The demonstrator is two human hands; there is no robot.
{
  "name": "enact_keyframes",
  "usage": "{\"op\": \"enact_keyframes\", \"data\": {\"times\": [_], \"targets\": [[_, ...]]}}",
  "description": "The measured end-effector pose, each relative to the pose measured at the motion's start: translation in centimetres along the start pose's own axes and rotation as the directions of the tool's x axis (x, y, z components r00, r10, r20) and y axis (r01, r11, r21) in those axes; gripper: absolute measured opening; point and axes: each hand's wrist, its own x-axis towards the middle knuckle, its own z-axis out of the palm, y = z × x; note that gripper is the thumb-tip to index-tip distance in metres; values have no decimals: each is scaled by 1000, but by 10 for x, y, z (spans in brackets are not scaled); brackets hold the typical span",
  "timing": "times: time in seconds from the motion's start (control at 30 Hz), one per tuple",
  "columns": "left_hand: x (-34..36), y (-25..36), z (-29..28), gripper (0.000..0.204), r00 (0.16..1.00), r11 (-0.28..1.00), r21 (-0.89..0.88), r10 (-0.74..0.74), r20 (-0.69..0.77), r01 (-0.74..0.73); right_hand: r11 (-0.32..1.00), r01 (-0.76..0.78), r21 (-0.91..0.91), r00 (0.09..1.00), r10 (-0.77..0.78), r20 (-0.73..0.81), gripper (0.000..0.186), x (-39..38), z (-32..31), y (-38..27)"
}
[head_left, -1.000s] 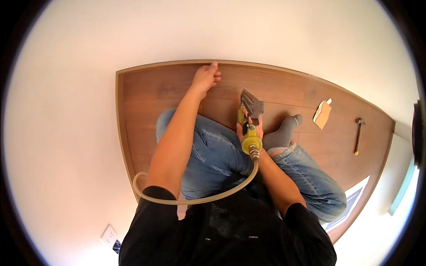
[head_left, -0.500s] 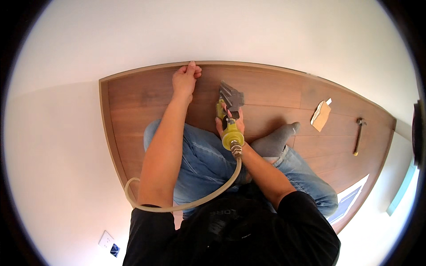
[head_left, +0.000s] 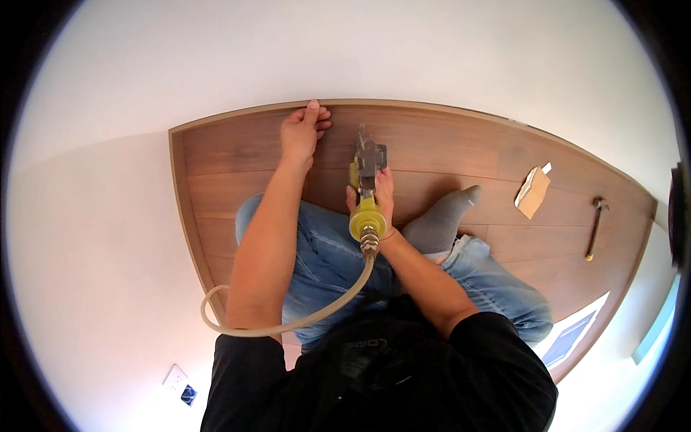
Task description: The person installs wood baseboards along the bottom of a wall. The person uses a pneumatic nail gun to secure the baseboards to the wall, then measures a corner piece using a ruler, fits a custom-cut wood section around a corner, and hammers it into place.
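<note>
My right hand (head_left: 381,191) is wrapped round a yellow-green and dark grey pneumatic nail gun (head_left: 368,160), its nose pointing at the wall. From the gun's back end a pale air hose (head_left: 317,317) loops left across my left arm. My left hand (head_left: 302,133) is at the thin wooden skirting board (head_left: 403,105) along the far wall. Its thumb lies on the board's top edge and its fingers are curled against the face. A short gap separates the nail gun's nose from the board. The gun hides part of my right hand's fingers.
A brown floor (head_left: 439,147) spreads around my crossed legs. Right of my foot lies a torn cardboard piece (head_left: 533,193), and beyond it a claw hammer (head_left: 596,230). A white-framed panel (head_left: 572,331) is at lower right. A wall socket (head_left: 175,377) shows at lower left.
The nail gun has swung a little left and straightened toward the wall, still in my right hand. My left hand stays at the skirting board, its fingers slightly shifted. The view has moved slightly.
</note>
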Motion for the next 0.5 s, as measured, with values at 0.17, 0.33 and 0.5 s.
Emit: {"op": "enact_keyframes", "data": {"times": [0.17,0.33,0.5], "targets": [[2,-3,6,38,1000,1000,-11,15,26,-15,998,19,61,999,-16,-37,44,13,17,4],[24,-16,-9,39,997,997,-80,13,71,-7,985,32,171,999,-28,-24,54,44,31,-23],[21,-17,-10,35,981,965,-262,65,184,-15,976,-89,199,996,92,-10,65,41,50,-30]]}}
